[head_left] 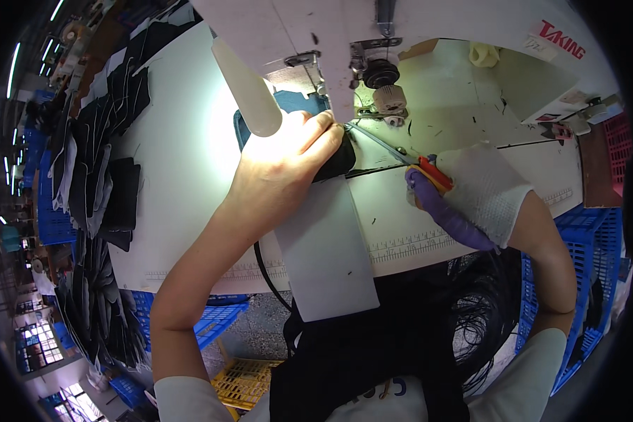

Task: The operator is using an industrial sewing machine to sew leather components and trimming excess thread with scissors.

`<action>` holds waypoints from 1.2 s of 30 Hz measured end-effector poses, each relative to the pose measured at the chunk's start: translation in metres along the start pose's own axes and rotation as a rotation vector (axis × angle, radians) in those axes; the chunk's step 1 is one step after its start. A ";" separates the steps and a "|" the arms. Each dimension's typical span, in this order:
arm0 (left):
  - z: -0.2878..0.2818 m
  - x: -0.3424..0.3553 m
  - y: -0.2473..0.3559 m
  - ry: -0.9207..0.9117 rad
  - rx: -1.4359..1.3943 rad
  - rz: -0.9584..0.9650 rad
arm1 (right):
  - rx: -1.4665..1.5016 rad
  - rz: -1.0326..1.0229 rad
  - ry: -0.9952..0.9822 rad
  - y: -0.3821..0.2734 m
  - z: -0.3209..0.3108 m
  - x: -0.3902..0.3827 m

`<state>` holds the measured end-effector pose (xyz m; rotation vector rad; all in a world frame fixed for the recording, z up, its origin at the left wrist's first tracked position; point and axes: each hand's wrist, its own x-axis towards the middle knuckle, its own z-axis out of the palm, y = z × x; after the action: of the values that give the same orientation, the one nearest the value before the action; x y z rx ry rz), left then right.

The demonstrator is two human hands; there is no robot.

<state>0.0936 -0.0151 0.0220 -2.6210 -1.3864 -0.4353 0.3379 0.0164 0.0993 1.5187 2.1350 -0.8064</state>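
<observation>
White sewing machine head [464,42] is set closest, across the top of the view, with a cream rounded tube [243,84] hung down in front of the left hand [281,151]. Workpiece [342,160], black on the near side with a teal part [295,103] behind, is located on the white table [183,183], just left of the presser area, and is partly hidden by that hand. Left fingers are curled and nearly closed, workpiece gripped at its edge – whether thread is also pinched at the tips cannot be told.

Scissors [383,143] with red and yellow handles are held in the right hand [471,197], fingers closed round the handles. That hand is covered by a white textured glove, purple covering on a finger. Blades are pointed at the left fingertips, tips just beside them; whether anything is caught between the blades cannot be told.

Grey flat strip [327,257] is laid from the workpiece over the near table edge, and a ruler scale [415,244] is fixed along that edge. Dark fabric pieces [116,105] are piled at left; black cords [485,309] are bundled below, near a blue crate [573,281] – thread scraps [438,132] are scattered beyond the right hand.
</observation>
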 end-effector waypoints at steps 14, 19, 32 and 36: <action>-0.002 -0.001 -0.009 -0.027 -0.210 0.009 | -0.078 -0.015 -0.082 0.005 -0.003 0.001; 0.000 0.002 -0.022 0.065 -0.244 0.106 | -0.060 0.043 0.009 -0.002 -0.003 0.000; 0.019 -0.009 -0.046 0.226 -0.349 -0.059 | 0.120 -0.003 0.499 0.059 0.048 -0.056; 0.021 -0.016 -0.044 0.199 -0.369 -0.083 | 0.144 0.176 0.539 0.079 0.054 -0.063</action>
<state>0.0532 0.0028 -0.0036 -2.7008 -1.4698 -1.0225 0.4327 -0.0445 0.0797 2.1626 2.2872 -0.5386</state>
